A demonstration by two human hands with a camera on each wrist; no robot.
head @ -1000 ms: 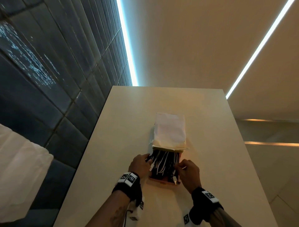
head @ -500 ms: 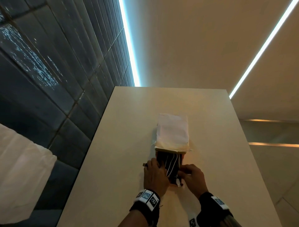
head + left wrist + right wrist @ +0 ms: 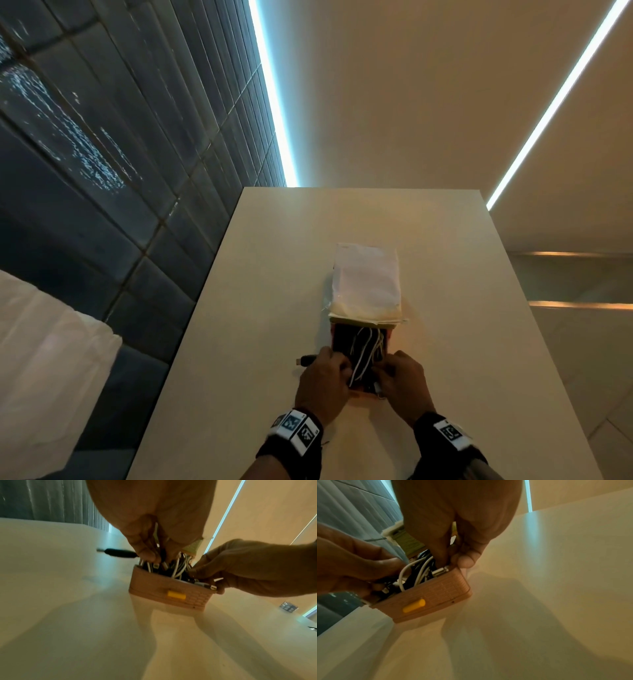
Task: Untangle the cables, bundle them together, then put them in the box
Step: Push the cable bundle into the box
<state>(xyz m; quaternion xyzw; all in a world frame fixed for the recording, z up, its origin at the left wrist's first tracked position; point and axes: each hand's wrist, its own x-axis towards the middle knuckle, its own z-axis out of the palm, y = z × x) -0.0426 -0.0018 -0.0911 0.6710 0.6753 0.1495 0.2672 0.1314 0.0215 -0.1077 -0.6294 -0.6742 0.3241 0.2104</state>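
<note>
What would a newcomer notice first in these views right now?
Both hands meet at the pink box mid-table, the left hand and right hand tucking a tangle of white and black cables into it. The lid stands open behind, and one black plug pokes out leftward.

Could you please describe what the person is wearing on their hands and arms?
Both hands, left and right, are bare, without gloves. Each wrist carries a black band with white square tags printed with black coded patterns. The forearms below are bare, with no sleeves visible.
</note>
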